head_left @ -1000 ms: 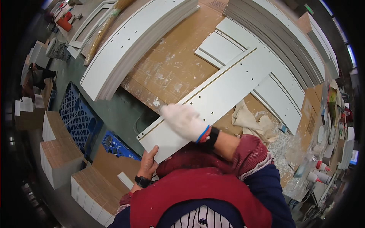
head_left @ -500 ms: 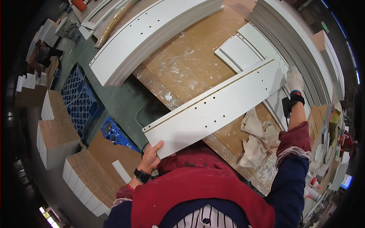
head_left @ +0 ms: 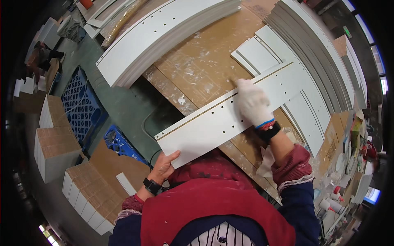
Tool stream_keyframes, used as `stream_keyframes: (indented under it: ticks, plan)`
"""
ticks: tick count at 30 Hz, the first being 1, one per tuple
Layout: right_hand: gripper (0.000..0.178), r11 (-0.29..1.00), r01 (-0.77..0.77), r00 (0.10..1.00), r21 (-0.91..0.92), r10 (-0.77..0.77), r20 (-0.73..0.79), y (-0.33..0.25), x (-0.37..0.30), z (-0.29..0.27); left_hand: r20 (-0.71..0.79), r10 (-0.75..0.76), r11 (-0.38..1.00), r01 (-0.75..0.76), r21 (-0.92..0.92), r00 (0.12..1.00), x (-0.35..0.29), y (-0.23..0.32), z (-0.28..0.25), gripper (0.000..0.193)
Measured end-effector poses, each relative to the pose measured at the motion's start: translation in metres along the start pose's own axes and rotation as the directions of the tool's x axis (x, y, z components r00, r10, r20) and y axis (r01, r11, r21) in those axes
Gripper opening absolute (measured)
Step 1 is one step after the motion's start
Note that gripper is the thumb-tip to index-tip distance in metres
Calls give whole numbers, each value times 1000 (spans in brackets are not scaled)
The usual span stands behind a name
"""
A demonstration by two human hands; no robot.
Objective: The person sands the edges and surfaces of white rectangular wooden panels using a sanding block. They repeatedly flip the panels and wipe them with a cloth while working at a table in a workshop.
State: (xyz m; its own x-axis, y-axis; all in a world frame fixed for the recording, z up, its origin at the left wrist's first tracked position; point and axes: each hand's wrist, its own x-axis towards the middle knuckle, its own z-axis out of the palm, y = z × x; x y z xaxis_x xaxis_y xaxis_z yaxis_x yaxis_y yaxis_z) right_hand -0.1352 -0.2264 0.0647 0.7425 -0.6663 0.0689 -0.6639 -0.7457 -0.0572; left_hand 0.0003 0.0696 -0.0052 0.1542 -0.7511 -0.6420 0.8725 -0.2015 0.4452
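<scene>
The person wears a dark red fabric apron over navy-blue sleeves and a white shirt with black stripes. Dark red checked oversleeves end in pale frilled edges. A white knitted glove covers the right hand, above blue and red bands and a black wrist strap; a black square-faced wristband circles the left wrist.

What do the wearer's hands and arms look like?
The left hand is ungloved, with a black watch-like wristband. The right hand wears a white glove, with blue and red bands and a black strap at the wrist. The sleeves are navy, with maroon cuffs and pale frills.
</scene>
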Motion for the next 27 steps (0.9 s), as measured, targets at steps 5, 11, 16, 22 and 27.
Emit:
stream_keyframes:
  ticks: [5,11,16,22,27]
  plan:
    - [8,893,329,940,308,-342,-12,-113,-30,25,52,-13,1000,14,-4,999,3,2,5,51]
    - [17,684,495,732,536,-661,166,-158,-37,4,113,48,996,-40,-75,992,15,-6,-6,56]
    - [11,984,-131,991,124,134,-15,-49,-11,-5,253,34,999,-32,-11,967,8,1,4,52]
    - [11,898,431,901,94,-421,-108,-133,-45,44,291,25,1000,-26,0,956,10,-4,-5,51]
    - [10,670,534,713,515,-684,152,-180,-57,10,224,52,997,-38,-67,973,7,-14,-18,47]
